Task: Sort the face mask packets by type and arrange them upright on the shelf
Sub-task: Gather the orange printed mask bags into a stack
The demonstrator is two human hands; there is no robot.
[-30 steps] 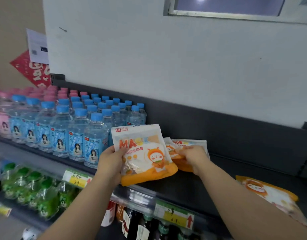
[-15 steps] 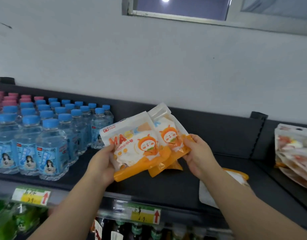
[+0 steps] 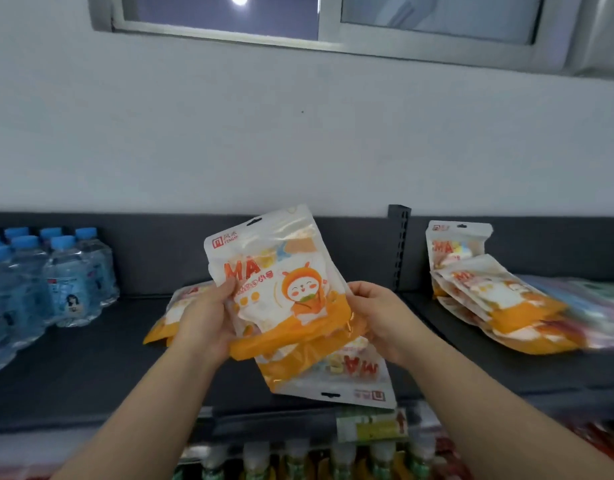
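Left hand [image 3: 203, 318] and right hand [image 3: 381, 315] both grip an orange mask packet [image 3: 281, 289] upright above the shelf [image 3: 91, 358]; another packet [image 3: 333, 372] lies flat below.

— From where is the scene viewed?
— It is viewed from a single wide-angle camera worn on the person's head, directed forward and a little down onto the dark shelf [image 3: 91, 358].
— How near is it held?
— At arm's length: the left hand [image 3: 201, 317] and right hand [image 3: 385, 320] are seen at centre, gripping the mask packets [image 3: 281, 282], and both forearms are cut off by the bottom edge. The white wall [image 3: 298, 133] is faced almost squarely, and a window [image 3: 215, 15] is caught along the top.
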